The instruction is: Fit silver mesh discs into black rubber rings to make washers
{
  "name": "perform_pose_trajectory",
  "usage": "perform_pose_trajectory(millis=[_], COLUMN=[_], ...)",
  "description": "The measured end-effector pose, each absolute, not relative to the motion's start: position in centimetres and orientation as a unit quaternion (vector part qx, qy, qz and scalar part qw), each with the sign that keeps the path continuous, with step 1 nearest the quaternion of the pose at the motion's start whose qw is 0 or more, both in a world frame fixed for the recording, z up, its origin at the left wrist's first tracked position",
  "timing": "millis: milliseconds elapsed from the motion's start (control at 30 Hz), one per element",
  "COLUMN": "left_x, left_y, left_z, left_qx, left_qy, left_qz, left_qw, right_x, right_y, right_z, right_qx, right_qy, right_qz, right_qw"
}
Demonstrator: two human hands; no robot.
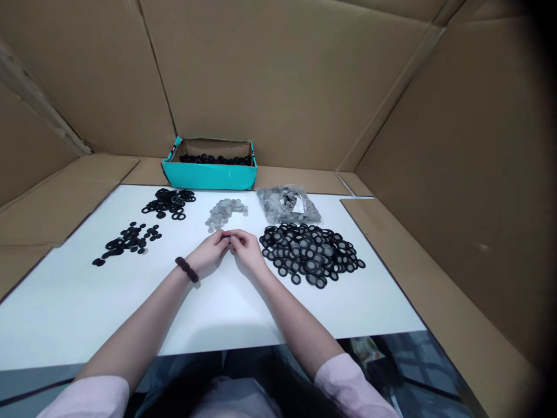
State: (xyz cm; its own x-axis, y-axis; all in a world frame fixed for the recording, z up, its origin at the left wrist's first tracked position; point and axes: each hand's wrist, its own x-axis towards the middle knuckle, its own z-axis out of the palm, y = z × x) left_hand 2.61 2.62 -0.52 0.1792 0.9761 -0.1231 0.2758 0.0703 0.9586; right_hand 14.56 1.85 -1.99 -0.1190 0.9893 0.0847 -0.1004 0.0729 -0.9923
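Observation:
My left hand point(211, 251) and my right hand point(247, 248) meet over the middle of the white table, fingertips pinched together. Between them shows a small black piece point(227, 237), mostly hidden by the fingers; it looks like a ring. Just beyond the hands lies a pile of translucent grey discs point(225, 210). Close to my right hand spreads a large heap of black rings with grey centres point(311, 252). Off to the left are a pile of black open rings point(169, 201) and a scatter of small black discs point(128, 239).
At the back stands a turquoise box point(209, 175) with black pieces inside. A clear plastic bag point(287, 204) of grey discs lies right of it. Cardboard walls point(278, 75) enclose the white table point(209, 319) at the back and sides.

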Motion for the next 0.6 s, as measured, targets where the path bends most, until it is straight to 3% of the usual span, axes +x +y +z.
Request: perform_pose_trajectory(millis=[133,233,333,400,500,600], left_x=[2.3,2.5,2.6,2.0,-0.4,-3.9], left_y=[2.8,2.9,3.1,3.5,4.5,6.1], left_z=[0.8,1.9,2.8,3.2,3.6,3.7], left_qx=[0.612,0.664,0.706,0.718,0.688,0.605], left_qy=[0.560,0.559,0.536,0.525,0.596,0.739], left_qz=[0.297,0.226,0.176,0.214,0.308,0.278], left_qw=[0.473,0.442,0.428,0.404,0.278,0.100], right_x=[14.7,15.0,15.9,17.2,20.7,24.7], right_y=[1.8,1.7,1.5,1.3,0.5,-0.5], right_z=[-1.8,-1.2,0.2,1.6,3.3,3.6], right_qx=[-0.450,-0.476,-0.498,-0.527,-0.581,-0.618], right_qy=[-0.517,-0.573,-0.651,-0.679,-0.689,-0.695], right_qz=[0.513,0.473,0.395,0.303,0.169,0.112], right_qw=[0.516,0.470,0.416,0.412,0.399,0.350])
